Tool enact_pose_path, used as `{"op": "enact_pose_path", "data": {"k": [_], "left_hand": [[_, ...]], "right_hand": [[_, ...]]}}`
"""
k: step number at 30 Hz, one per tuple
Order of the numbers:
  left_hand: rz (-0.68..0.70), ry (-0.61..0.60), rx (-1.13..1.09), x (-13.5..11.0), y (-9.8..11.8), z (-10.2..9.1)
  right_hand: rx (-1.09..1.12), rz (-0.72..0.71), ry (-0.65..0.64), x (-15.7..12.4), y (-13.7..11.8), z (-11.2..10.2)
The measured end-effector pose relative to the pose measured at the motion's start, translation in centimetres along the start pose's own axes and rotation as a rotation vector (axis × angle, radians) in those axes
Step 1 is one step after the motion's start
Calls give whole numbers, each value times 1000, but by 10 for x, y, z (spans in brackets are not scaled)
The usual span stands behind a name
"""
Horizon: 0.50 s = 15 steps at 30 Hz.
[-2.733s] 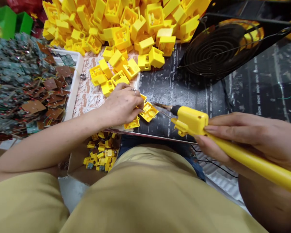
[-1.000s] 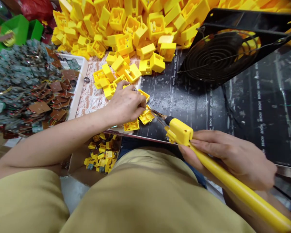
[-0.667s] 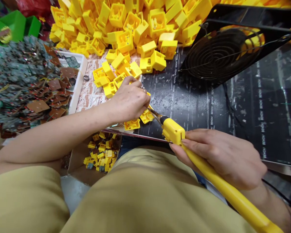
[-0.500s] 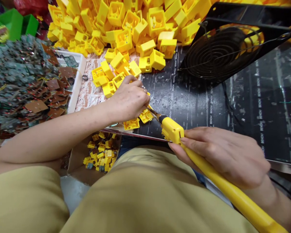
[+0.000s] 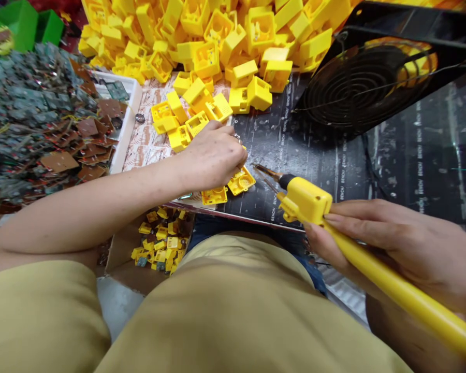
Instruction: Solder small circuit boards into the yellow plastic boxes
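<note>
In my right hand (image 5: 396, 243) is a yellow soldering iron (image 5: 308, 199), gripped behind its boxy front. The iron's dark metal tip points left, a short gap from my left hand (image 5: 217, 155). A thin metal tube runs below the tip. My left hand is closed, palm down, over the near end of the yellow parts. A yellow edge shows by its knuckles, apparently a plastic housing; the hand hides most of it. Just below the fingers lie open yellow covers (image 5: 214, 196), one with a round grille (image 5: 241, 180).
A big heap of yellow housings (image 5: 205, 57) fills the back. A black fan (image 5: 353, 93) stands at the right on the black bench top (image 5: 399, 155). At the left, a white tray (image 5: 130, 119) holds piled circuit boards. An open carton (image 5: 126, 248) with yellow pieces sits below the bench edge.
My right hand has drawn the soldering iron to the right, so its tip is now apart from my left hand. My left hand stays nearly in place, still closed.
</note>
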<state>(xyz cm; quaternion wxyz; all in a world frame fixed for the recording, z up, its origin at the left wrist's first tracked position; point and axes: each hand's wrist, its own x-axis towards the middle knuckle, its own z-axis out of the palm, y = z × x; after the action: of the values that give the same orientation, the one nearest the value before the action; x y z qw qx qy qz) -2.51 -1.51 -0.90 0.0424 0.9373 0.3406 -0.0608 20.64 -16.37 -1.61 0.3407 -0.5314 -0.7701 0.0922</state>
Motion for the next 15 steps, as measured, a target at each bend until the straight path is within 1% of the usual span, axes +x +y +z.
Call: {"op": "enact_pose_path", "data": {"k": [2,3,8,9,13,14,15], "left_hand": [[-15,-16,-14,0,1,-1],[-18,-21,-18,0,1,-2],[-12,-21,9,0,0,-1],[-3,-10,13,0,0,-1],[31,28,28,0,-1,1],[30,27,28,0,-2,1],[29,25,26,0,-3,1]], "right_hand": [[9,-85,-28,2,1,1],[21,-128,-23,3,1,2],[10,-327,106,11,2,12],[15,-346,108,12,3,12],[40,-223,20,7,8,-5],[37,-143,2,4,6,-9],[45,-112,3,1,3,-12]]}}
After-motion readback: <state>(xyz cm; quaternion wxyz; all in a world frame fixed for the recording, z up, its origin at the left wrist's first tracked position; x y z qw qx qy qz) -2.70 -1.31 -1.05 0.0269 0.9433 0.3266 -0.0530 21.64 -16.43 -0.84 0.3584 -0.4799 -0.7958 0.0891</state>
